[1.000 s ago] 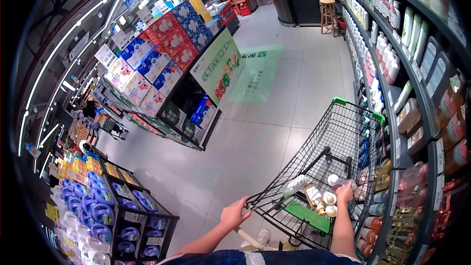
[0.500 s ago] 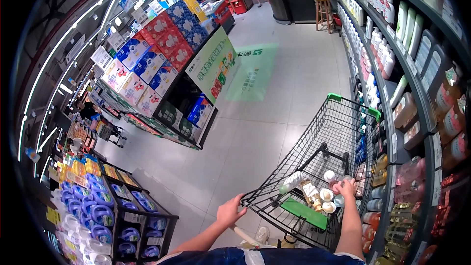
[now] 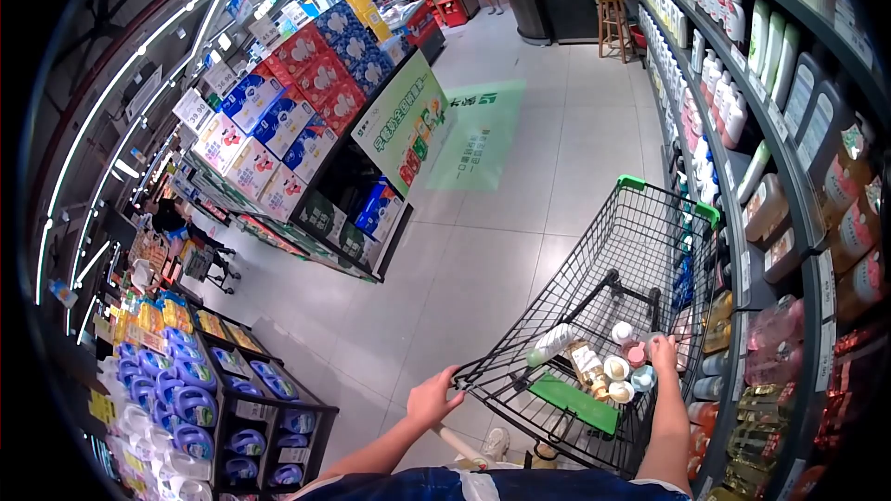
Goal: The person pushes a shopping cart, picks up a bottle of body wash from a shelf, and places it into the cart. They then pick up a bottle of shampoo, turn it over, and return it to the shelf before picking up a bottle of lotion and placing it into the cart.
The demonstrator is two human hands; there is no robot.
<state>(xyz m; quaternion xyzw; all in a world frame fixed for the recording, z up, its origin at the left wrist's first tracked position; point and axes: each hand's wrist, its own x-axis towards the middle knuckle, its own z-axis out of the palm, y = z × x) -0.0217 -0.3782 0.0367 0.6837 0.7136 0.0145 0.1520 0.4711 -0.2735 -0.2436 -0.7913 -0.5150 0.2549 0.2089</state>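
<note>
Step in hand looks like placing or adjusting btls in the shopping cart (image 3: 608,246), lower right of frame: R hand (image 3: 665,353) is down inside it, fingers bent & close tog. at a pale see-through btl (image 3: 653,344). Looks like contact, but can't tell if they're clamped on it; palm side's hidden. Next move calls for, I'd judge, a careful finger path, since neighbours crowd in: pink-capped btl (image 3: 635,354) just to the left in frame, white-capped btl (image 3: 617,368) a bit lower, amber btl (image 3: 586,362) & green-white btl (image 3: 552,343) further left. L hand (image 3: 433,400), lower ctr of frame, is at the cart's near corner, fingers curled, thumb apart; touching, prob. steadying, but can't tell how firm. Green flap (image 3: 575,404) sits below the btls in frame; stocked shelf (image 3: 778,122) runs down the right side.
</note>
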